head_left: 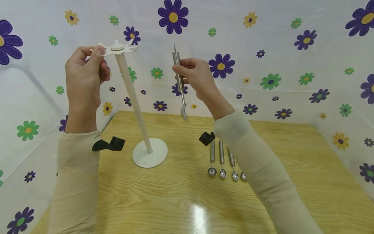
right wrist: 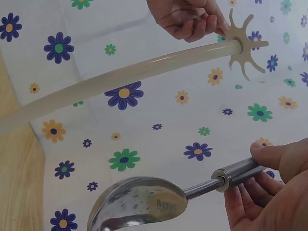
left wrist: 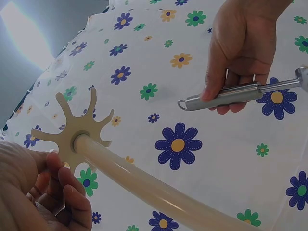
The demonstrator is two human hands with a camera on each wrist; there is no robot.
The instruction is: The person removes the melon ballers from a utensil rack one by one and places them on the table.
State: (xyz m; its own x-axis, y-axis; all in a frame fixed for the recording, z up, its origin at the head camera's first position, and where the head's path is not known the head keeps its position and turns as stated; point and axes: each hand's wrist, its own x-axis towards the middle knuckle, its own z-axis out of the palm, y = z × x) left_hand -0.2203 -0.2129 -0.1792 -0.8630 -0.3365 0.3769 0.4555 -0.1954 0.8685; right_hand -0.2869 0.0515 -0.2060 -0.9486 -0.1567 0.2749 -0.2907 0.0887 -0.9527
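Note:
My left hand [head_left: 84, 74] pinches one arm of the star-shaped hook top [head_left: 124, 49] of a white utensil stand [head_left: 132, 100] between thumb and fingers. To the right of the stand, in the air, my right hand [head_left: 197, 76] holds a stainless steel scoop [head_left: 179, 71] by its handle. The scoop hangs bowl down, with the small hanging loop at its upper end. In the right wrist view its curved shiny bowl [right wrist: 139, 204] is large and near. In the left wrist view the loop end [left wrist: 192, 102] points toward the hook top, with a gap between them.
Several steel scoops [head_left: 222, 162] lie side by side on the wooden table [head_left: 163, 201], partly behind my right sleeve. The stand's round base [head_left: 150, 159] rests on the table at left. A flower-print sheet [head_left: 263, 48] hangs behind and at the sides.

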